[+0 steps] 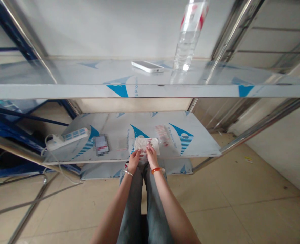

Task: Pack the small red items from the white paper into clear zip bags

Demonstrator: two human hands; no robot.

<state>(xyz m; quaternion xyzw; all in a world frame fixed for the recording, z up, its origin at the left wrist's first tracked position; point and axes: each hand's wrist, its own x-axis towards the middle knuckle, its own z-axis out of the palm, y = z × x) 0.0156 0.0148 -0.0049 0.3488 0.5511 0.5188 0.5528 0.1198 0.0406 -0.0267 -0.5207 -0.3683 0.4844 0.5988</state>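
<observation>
A: What is being handled here?

B: A small flat white packet (147,145) with red print on it, lying at the front edge of the lower shelf (203,142), about midway along it. Both hands are on its near side.

A: Which way does it lie?

B: Flat on the shelf. Its long axis seems to run left to right, along the shelf's front edge; the short sides face the uprights of the rack. It is small in view, so I cannot make out which end is the opening.

A: And the hands?

B: The left hand (134,159) pinches the near left corner, fingers closed on the packet. The right hand (151,155), the one with the orange bracelet (157,170), has its fingertips pressed on the top face near the red print. That grip looks narrow and closed on the packet too, though the fingers are too small to read exactly.

A: How would you do this well?

B: My judgement: keep the left hand as an anchor, so the packet does not slide off the edge, and let the right hand do the fine work. Keep it flat on the shelf rather than lifted.

A: What lies around it?

B: Just to the right, a clear packet with red marks (162,134). To the left, a thin pale slip (122,145), then a blurred small box (101,144), and further left a power strip (67,137). On the upper shelf (63,90) are a white phone (147,66) and a water bottle (188,37).
</observation>
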